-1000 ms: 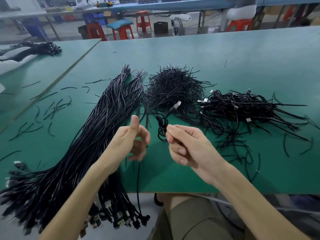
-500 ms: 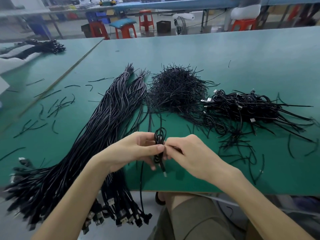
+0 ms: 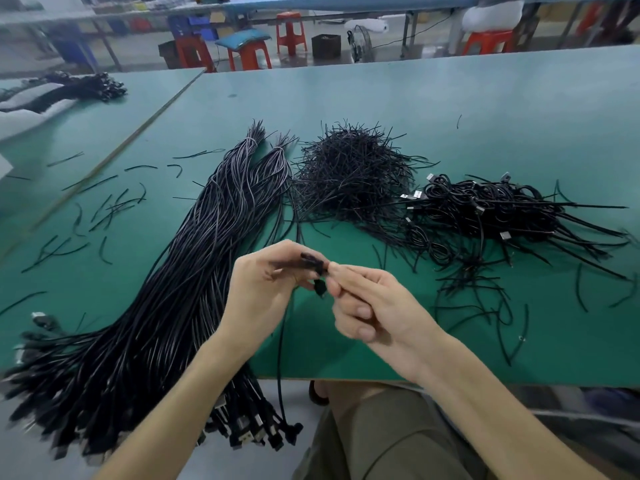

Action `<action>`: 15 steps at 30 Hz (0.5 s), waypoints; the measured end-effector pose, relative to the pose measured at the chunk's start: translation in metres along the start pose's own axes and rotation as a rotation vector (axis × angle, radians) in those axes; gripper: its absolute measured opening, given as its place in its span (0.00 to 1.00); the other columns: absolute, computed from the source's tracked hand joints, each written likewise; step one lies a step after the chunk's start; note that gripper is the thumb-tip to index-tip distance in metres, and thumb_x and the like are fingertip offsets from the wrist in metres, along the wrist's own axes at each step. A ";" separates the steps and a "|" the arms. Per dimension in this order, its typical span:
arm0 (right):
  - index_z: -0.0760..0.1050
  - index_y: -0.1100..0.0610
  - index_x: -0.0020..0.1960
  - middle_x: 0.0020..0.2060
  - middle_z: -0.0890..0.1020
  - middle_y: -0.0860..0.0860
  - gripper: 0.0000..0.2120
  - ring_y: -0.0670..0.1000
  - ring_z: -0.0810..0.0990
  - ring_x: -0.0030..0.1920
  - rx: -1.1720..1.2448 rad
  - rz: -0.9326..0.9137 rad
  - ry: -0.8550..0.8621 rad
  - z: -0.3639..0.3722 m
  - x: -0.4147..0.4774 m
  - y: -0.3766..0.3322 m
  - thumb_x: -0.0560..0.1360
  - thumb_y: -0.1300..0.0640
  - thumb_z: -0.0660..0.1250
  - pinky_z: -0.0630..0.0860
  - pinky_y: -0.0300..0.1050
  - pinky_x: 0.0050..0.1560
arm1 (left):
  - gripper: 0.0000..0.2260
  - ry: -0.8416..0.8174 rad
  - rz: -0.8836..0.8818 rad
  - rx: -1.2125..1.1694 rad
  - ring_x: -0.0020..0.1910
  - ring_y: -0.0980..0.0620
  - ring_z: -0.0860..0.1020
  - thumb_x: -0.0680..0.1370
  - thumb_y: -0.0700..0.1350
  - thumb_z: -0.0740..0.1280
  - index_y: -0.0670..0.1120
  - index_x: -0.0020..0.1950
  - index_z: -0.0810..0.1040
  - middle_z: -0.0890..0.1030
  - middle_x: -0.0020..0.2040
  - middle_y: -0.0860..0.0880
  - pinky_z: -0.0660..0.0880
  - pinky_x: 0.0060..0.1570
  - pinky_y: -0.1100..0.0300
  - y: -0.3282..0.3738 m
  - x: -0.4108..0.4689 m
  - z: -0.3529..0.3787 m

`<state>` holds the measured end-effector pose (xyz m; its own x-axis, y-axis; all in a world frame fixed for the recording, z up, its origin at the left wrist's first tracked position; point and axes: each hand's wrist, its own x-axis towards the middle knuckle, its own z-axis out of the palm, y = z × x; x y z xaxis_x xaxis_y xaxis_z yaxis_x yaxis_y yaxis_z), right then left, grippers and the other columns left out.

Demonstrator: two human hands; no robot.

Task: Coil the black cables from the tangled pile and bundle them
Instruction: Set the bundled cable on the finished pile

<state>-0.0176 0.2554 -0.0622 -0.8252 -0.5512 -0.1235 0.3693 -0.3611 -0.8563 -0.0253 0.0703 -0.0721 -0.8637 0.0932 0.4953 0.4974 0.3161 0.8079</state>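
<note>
**Supervisor:** What did you have in front of you at that moment?

**Operator:** The green counter (image 3: pixel 450 98) filled most of my view. The biggest thing on it was the long cable bundle (image 3: pixel 180 289), which ran from the far middle down to the near left. Its plug ends hung over the near edge.

**Supervisor:** And to the right of that?

**Operator:** Just right of its far end lay the heap of short ties (image 3: pixel 349 174). Right of the heap, touching its fringe, I saw the pile of coiled cables (image 3: pixel 502 209), with long tie tails sticking out to the right.

**Supervisor:** Where were the hands?

**Operator:** Both were raised over the near middle of the counter, close together. The left hand (image 3: pixel 263 289) had its fingers curled round a small coil (image 3: pixel 313 263). The right hand (image 3: pixel 374 306) pinched the coil's right end between thumb and forefinger, with its other fingers folded in. The coil was blurred, so I could not tell how many turns it had.

**Supervisor:** Was anything trailing from it?

**Operator:** One loose strand (image 3: pixel 281 358) dropped from under the left hand, crossed the near edge and hung beside the bundle's plugs.

**Supervisor:** And the small stuff?

**Operator:** Stray tie pieces (image 3: pixel 104 209) lay scattered on the counter to the left of the bundle.
</note>
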 end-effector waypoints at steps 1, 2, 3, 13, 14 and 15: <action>0.75 0.58 0.40 0.23 0.63 0.46 0.13 0.44 0.63 0.20 0.151 0.036 -0.037 0.003 -0.001 0.001 0.82 0.54 0.65 0.61 0.36 0.23 | 0.12 0.022 0.110 0.074 0.44 0.48 0.85 0.74 0.27 0.67 0.41 0.49 0.85 0.85 0.45 0.49 0.82 0.44 0.55 0.001 -0.001 0.001; 0.75 0.58 0.40 0.23 0.64 0.45 0.12 0.43 0.63 0.20 0.272 0.066 -0.064 0.006 -0.002 0.002 0.81 0.55 0.65 0.62 0.36 0.23 | 0.12 0.040 0.218 0.156 0.47 0.49 0.85 0.75 0.27 0.65 0.39 0.50 0.84 0.85 0.48 0.48 0.81 0.47 0.57 0.002 -0.004 0.002; 0.76 0.57 0.40 0.22 0.64 0.44 0.12 0.42 0.64 0.19 0.360 0.087 -0.077 0.009 -0.003 0.003 0.80 0.55 0.66 0.63 0.35 0.22 | 0.12 0.055 0.302 0.219 0.52 0.49 0.84 0.77 0.25 0.64 0.38 0.51 0.84 0.85 0.51 0.47 0.80 0.51 0.57 0.002 -0.006 0.003; 0.73 0.58 0.40 0.25 0.63 0.49 0.15 0.48 0.63 0.21 -0.083 -0.060 0.067 0.004 -0.011 -0.004 0.83 0.52 0.63 0.59 0.38 0.26 | 0.09 0.075 0.016 0.306 0.49 0.58 0.80 0.80 0.33 0.68 0.46 0.52 0.84 0.76 0.51 0.51 0.78 0.47 0.63 -0.008 0.004 -0.006; 0.73 0.59 0.40 0.24 0.63 0.50 0.16 0.49 0.63 0.21 -0.174 -0.087 0.088 0.003 -0.012 -0.006 0.83 0.52 0.63 0.61 0.38 0.25 | 0.08 0.067 -0.111 0.200 0.44 0.54 0.82 0.82 0.36 0.67 0.47 0.50 0.82 0.79 0.47 0.50 0.80 0.40 0.56 -0.008 0.006 -0.010; 0.73 0.60 0.39 0.24 0.64 0.50 0.17 0.50 0.64 0.21 -0.256 -0.116 0.110 0.002 -0.013 -0.007 0.84 0.53 0.63 0.62 0.38 0.25 | 0.08 0.023 -0.236 0.081 0.37 0.49 0.83 0.84 0.42 0.65 0.47 0.47 0.81 0.81 0.42 0.48 0.79 0.32 0.51 -0.007 0.007 -0.015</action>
<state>-0.0089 0.2637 -0.0535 -0.9022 -0.4271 -0.0593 0.1618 -0.2078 -0.9647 -0.0340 0.0548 -0.0695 -0.9527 -0.0140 0.3036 0.2727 0.4016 0.8743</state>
